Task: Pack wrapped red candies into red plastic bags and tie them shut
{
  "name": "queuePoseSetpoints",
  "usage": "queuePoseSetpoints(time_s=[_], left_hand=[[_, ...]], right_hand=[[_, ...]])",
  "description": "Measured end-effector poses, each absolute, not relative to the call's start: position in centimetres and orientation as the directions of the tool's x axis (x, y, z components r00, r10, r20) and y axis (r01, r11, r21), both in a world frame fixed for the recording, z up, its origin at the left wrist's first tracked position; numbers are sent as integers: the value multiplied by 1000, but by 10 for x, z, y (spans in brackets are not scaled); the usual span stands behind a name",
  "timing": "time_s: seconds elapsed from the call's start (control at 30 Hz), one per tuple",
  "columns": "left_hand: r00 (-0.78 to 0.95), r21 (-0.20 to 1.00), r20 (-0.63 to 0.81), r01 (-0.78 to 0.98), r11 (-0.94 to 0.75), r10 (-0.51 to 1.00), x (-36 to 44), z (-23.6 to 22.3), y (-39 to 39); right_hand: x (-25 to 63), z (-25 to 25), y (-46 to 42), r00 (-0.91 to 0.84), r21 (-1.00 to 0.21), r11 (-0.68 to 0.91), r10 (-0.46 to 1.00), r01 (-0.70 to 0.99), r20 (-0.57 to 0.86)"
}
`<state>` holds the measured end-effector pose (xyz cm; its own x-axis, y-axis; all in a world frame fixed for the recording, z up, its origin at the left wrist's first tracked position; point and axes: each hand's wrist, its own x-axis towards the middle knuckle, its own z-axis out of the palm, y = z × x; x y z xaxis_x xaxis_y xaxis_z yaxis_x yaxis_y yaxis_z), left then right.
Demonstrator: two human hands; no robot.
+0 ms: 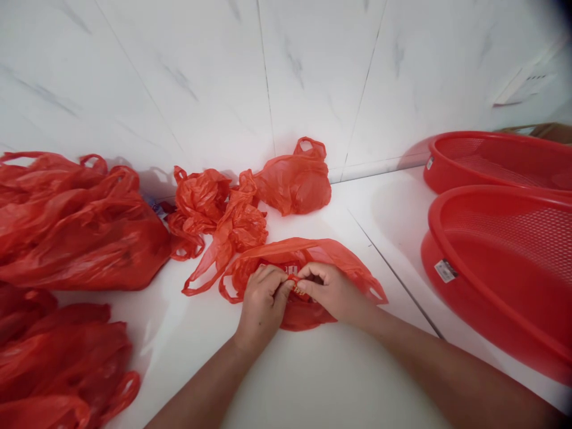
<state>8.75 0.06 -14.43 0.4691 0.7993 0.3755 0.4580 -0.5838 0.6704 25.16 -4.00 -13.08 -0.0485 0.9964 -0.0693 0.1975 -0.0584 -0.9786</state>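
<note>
An open red plastic bag (pixel 351 265) lies on the white table, its mouth spread wide. Over that mouth, my left hand (pixel 263 304) and my right hand (pixel 335 292) meet, with thumbs and forefingers pinched together. Between the fingertips is a small red-and-gold wrapped piece (pixel 295 280), mostly covered by the fingers, so its exact kind does not show. Red packaging with white print (pixel 291 269) is partly visible in the bag just behind my fingers.
Crumpled red bags (pixel 203 199) lie behind on the left, beside a filled, upright red bag (pixel 295 185) near the marble-patterned wall. Large red bags (pixel 80 238) crowd the left side. Two red perforated baskets (pixel 440 238) stand on the right. A seam runs across the tabletop.
</note>
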Motion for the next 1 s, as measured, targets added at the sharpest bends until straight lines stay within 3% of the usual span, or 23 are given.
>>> queuePoseSetpoints(time_s=[0.33, 0.6, 0.83, 1.0], left_hand=[[459, 713, 361, 425, -558, 811, 90, -144, 0], [522, 674, 325, 457, -580, 789, 91, -145, 0], [523, 665, 337, 457, -591, 783, 92, -145, 0], [530, 599, 353, 505, -621, 771, 90, -144, 0]], right_hand=[[255, -137, -39, -18, -986, -144, 989, 86, -146], [251, -133, -40, -30, -983, -47, 998, 180, -53], [254, -137, -41, 10, -988, -71, 997, 137, -71], [253, -132, -42, 49, -967, -55, 998, 248, -44]])
